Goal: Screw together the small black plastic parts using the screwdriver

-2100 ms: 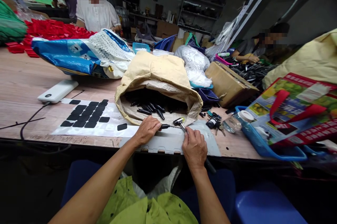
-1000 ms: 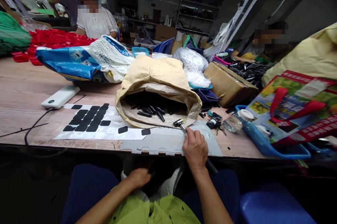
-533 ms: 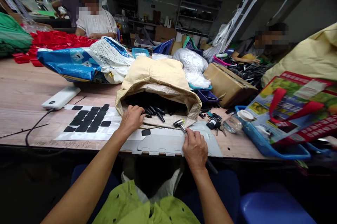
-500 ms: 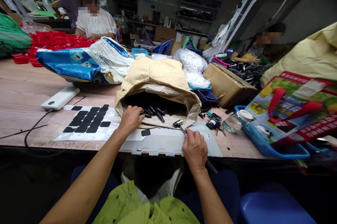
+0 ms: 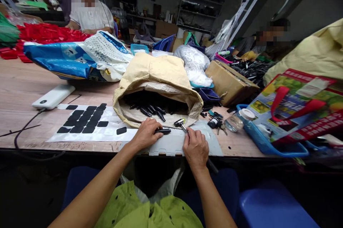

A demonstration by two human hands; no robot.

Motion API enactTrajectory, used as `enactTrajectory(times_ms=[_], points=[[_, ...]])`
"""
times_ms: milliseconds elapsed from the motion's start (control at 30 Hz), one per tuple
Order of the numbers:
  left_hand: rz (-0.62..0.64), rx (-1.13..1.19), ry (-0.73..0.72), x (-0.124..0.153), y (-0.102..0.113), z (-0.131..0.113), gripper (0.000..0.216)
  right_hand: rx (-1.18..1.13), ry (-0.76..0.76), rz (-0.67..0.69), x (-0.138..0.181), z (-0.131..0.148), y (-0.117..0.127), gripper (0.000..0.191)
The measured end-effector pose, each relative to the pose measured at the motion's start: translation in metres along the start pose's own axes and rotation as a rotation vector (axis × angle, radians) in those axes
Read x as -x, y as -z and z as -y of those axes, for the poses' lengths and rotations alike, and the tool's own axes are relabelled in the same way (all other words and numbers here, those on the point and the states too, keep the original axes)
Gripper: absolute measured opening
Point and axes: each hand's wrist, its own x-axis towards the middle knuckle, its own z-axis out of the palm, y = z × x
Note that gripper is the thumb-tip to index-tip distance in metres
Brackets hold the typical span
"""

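My left hand [image 5: 148, 132] is closed on a black pen-like piece [image 5: 164, 131], which lies low over the grey board [image 5: 171, 144] at the table's front edge. In my right hand [image 5: 196, 147] is a small hammer [image 5: 179, 122], its metal head pointing away from me and its dark handle end sticking out below my wrist. Just beyond both hands a beige woven sack [image 5: 158, 67] lies with its mouth toward me. Several more black pen-like pieces [image 5: 151, 109] spill at its opening; its inside is dark.
Left of the sack, a white sheet [image 5: 107, 135] bears rows of black stickers [image 5: 85, 119]. A white power bank [image 5: 53, 96] with a cable lies beyond. To the right are keys [image 5: 221, 124], a clear jar [image 5: 234, 124] and a blue tray [image 5: 284, 147] holding a printed bag. Other people sit farther back.
My left hand has drawn back from the sack's mouth to the grey board, with a black pen-like piece in it. My right hand still holds the hammer. The view has shifted slightly.
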Motion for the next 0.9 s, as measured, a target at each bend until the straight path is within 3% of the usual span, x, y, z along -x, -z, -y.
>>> enactTrajectory(times_ms=[233, 400, 567, 733, 900], points=[[-0.052, 0.054, 0.013, 0.001, -0.010, 0.011, 0.021, -0.122, -0.020, 0.060, -0.007, -0.008, 0.002, 0.027], [-0.049, 0.080, 0.038, 0.000, -0.009, 0.011, 0.021, -0.438, -0.053, 0.039, -0.012, -0.009, 0.019, 0.031], [-0.048, 0.090, 0.055, 0.000, -0.008, 0.009, 0.020, -0.741, 0.081, 0.118, -0.001, 0.012, 0.043, 0.033], [-0.046, 0.100, 0.039, 0.001, -0.008, 0.010, 0.018, -0.727, 0.131, 0.142, 0.017, 0.028, 0.040, 0.035], [-0.065, 0.097, 0.036, 0.001, -0.008, 0.009, 0.020, -0.671, 0.116, 0.154, 0.020, 0.026, 0.033, 0.036]])
